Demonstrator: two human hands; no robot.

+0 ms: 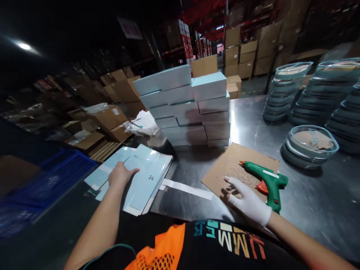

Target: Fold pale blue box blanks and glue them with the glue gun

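Observation:
My bare left hand [121,175] rests on a pile of flat, light-blue card sheets [149,165] at the table's left edge. Its thumb is stretched away to the right; the other fingers only partly show. My right hand [247,200], in a white glove, hovers over a brown cardboard sheet [222,168] with its fingers apart and nothing between them. Just beyond it, a green glue gun [264,174] with an orange nozzle and trigger lies on its side. Dried-looking glue bits dot the cardboard. A white paper strip [188,188] lies between the hands.
Light-blue boxes [182,112] form a stacked wall at the table's back. Round glass dishes [309,146] stand in stacks on the right of the metal table [253,116]. A blue pallet [56,176] and cardboard cartons [109,116] are on the left.

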